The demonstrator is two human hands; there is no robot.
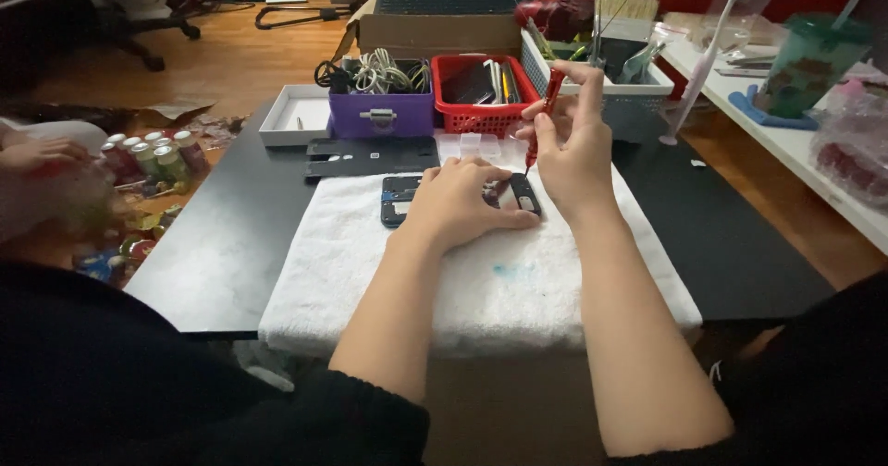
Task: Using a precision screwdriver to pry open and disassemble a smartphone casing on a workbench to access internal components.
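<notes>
At centre frame, on one white towel (481, 272) spread over the black surface (231, 235): one opened phone (407, 198), dark, lying flat, its inside showing.

Hands, two. Left hand (458, 202): flat, palm down, pressing on the phone's middle and hiding much of it. Right hand (573, 147): closed around one red screwdriver (544, 115), held nearly upright, tip down at the phone's right end; whether the tip touches cannot be told.

Just above the towel: one flat black panel (370, 156), lying beside the phone but apart from it.

Upper centre, in a row along the far edge of the surface:
- one white shallow box (296, 115), at the left;
- one purple box (381, 110), holding coiled cables (379, 73);
- one red basket (486, 96), holding dark flat items, count unclear;
- one grey-white basket (638, 96), partly behind the right hand, holding tools.

Behind the row: one cardboard box (435, 31).

Left edge of frame, off the surface: a cluster of small cans (153, 156), about six, count unsure.

Right edge: one white shelf (786, 142), carrying one green cup (814, 59).
</notes>
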